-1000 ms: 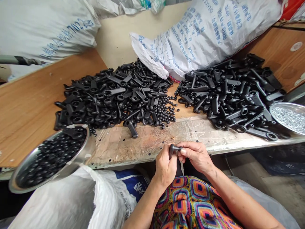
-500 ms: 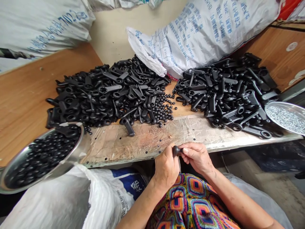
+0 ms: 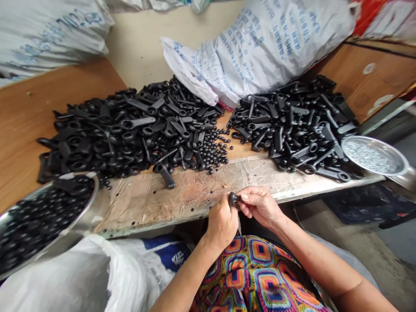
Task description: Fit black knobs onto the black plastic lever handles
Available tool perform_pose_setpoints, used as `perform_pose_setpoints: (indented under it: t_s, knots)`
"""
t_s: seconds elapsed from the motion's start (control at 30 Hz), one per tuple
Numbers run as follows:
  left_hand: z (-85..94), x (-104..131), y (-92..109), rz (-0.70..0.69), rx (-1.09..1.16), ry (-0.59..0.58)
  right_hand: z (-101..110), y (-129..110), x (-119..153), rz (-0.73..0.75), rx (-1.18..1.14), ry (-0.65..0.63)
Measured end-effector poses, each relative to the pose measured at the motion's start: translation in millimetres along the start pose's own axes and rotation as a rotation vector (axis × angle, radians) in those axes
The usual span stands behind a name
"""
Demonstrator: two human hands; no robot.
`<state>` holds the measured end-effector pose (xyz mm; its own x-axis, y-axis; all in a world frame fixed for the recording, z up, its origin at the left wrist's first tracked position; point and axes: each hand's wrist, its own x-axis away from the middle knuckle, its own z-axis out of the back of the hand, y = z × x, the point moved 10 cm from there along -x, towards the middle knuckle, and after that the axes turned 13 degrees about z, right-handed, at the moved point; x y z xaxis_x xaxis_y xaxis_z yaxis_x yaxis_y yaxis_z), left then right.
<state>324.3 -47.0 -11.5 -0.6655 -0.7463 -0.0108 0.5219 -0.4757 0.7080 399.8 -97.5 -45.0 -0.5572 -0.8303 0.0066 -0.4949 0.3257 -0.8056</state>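
In front of the bench edge, my left hand [image 3: 222,221] is closed round a black crank handle [image 3: 232,199], with most of it hidden in the fist and a rounded end sticking out. Thumb and fingers of my right hand [image 3: 260,203] pinch a small black knob at that end; how far it sits on the handle cannot be made out. Behind the hands, black crank handles [image 3: 130,130] lie heaped on the left. A second heap of handles [image 3: 289,125] is on the right. Small black knobs [image 3: 215,151] are scattered between the heaps.
A metal bowl [image 3: 92,201] of black knobs stands at the left. At the right is a metal dish [image 3: 398,162] of small silvery pins or screws. A printed white sack [image 3: 253,56] leans over the back, and an open white sack [image 3: 120,268] sits below the bench.
The whole view has shifted, so the bench things appear further left and the right dish shows more fully. Both hands stay together on the handle with little change in grip.
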Motion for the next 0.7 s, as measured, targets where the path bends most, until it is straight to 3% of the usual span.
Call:
perform_pose_setpoints:
  t_s: [0.1,0.17,0.27,0.37,0.43,0.5,0.6,0.7]
  knots:
    - [5.4,4,23,-0.164,0.001,-0.005,-1,-27,0,0.038,0.129,-0.062]
    - [18.8,1,32,-0.283,-0.001,0.006,3,-61,0,0.151,0.255,-0.065]
    - [64.2,-26,13,-0.315,-0.068,0.196,27,-134,7,0.411,0.497,0.063]
    - [117.7,-66,-37,-0.170,-0.274,0.472,69,-212,22,0.676,0.741,0.287]
    - [136.6,-93,-80,0.048,-0.451,0.484,101,-258,29,0.816,0.900,0.461]
    - [145.2,-108,-110,0.200,-0.565,0.446,128,-294,33,0.943,1.042,0.600]
    - [147.8,-115,-122,0.306,-0.617,0.416,153,-322,31,1.040,1.117,0.688]
    - [152.8,-114,-117,0.377,-0.613,0.461,150,-319,24,1.032,1.143,0.631]
